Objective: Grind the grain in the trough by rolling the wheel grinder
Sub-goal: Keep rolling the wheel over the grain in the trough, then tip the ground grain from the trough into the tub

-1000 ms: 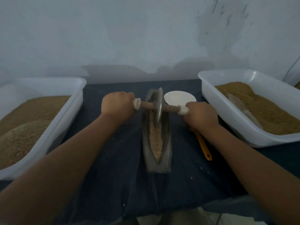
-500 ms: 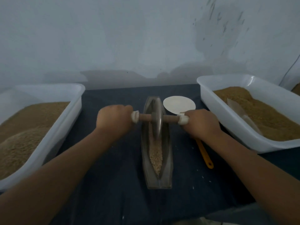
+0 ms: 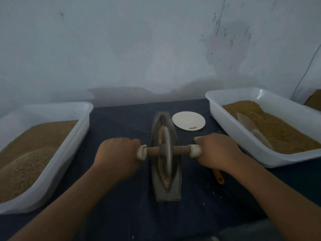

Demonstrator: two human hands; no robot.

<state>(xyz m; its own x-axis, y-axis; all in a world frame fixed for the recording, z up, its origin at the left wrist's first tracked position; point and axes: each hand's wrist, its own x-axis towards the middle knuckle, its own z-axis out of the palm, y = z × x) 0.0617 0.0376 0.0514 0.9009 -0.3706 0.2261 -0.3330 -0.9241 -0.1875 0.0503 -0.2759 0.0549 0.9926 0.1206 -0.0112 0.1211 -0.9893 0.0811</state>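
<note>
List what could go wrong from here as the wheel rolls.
1. The wheel sits near the middle of the narrow trough; an uneven pull by the left hand or right hand might tilt it against a wall.
2. Grain lies banked on the wheel's left and could spill onto the cloth.
3. The right wrist lies over a yellow handle and may knock it.

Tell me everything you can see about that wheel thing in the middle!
The wheel grinder is a thin grey disc, metal by its look, standing on edge in the dark boat-shaped trough, amid tan grain. A brown axle crosses its centre, with pale wrapped ends. The left hand and right hand grip those ends.
</note>
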